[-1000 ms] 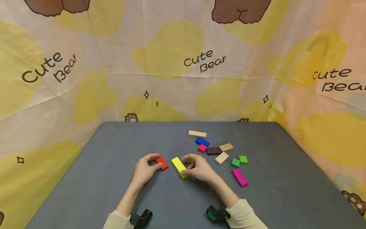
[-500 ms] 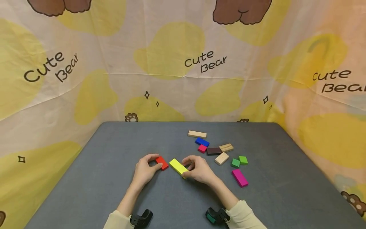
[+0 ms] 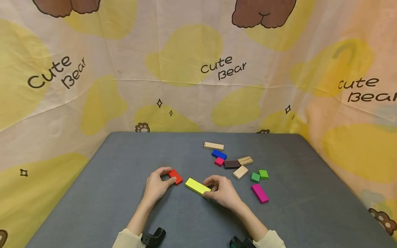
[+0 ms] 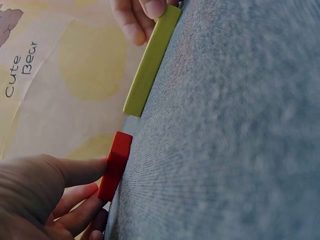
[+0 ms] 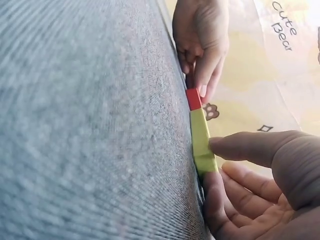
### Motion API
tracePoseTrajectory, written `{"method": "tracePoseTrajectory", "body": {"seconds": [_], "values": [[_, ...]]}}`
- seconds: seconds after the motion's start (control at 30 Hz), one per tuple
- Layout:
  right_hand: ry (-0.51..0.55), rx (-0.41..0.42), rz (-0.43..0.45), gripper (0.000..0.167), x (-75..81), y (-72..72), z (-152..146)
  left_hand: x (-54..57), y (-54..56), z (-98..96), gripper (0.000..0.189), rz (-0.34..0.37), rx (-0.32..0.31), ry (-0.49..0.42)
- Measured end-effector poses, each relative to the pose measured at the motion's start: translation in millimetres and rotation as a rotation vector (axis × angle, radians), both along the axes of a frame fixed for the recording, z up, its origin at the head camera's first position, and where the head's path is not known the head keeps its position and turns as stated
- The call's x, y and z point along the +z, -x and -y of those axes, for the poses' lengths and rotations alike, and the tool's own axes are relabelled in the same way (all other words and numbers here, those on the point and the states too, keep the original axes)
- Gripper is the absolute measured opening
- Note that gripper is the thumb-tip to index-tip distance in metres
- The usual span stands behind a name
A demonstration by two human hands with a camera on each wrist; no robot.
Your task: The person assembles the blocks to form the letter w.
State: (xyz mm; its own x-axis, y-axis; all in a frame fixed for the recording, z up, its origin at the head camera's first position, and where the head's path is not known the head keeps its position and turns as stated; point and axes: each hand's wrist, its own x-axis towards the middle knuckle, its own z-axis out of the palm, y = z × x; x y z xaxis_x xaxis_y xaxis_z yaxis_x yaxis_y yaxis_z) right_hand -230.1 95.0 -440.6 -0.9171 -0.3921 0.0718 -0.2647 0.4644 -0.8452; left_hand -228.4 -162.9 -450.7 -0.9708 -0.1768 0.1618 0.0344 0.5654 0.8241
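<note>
Between thumb and fingers, my left hand (image 3: 157, 182) holds a small red block (image 3: 175, 176) lying on the grey table. To its right, a longer yellow block (image 3: 197, 187) lies slantwise, its right end pinched by my right hand (image 3: 224, 192). A gap separates the two blocks in the head view. The left wrist view also has the red block (image 4: 116, 162) apart from the yellow block (image 4: 152, 62). Seen from the right wrist, the yellow block (image 5: 201, 137) lines up in front of the red block (image 5: 193, 99). The yellow block's held end is partly covered by fingers.
Beyond my right hand lie a plain wood block (image 3: 213, 146), a blue block (image 3: 219, 154), a pinkish-red block (image 3: 219, 161), a dark brown block (image 3: 232, 164) and two more wooden blocks (image 3: 240, 172). Farther right are two green blocks (image 3: 255, 177) and a magenta block (image 3: 260, 193).
My right hand has shifted right and nearer to me with the yellow block, which has turned to lie more sideways. The left hand and red block stay nearly in place.
</note>
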Motion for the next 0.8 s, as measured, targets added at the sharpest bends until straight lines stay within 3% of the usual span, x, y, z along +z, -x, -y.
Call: {"method": "tracePoseTrajectory", "body": {"seconds": [0.53,0.8], "values": [[0.105,0.024,0.081,0.033,0.5,-3.6,1.3,-0.4,-2.0,-3.1,0.038,-0.031,0.012,0.014],[0.073,0.04,0.09,0.032,1.1,-2.3,4.0,1.1,-2.8,-5.4,0.038,-0.025,0.018,0.013]]}}
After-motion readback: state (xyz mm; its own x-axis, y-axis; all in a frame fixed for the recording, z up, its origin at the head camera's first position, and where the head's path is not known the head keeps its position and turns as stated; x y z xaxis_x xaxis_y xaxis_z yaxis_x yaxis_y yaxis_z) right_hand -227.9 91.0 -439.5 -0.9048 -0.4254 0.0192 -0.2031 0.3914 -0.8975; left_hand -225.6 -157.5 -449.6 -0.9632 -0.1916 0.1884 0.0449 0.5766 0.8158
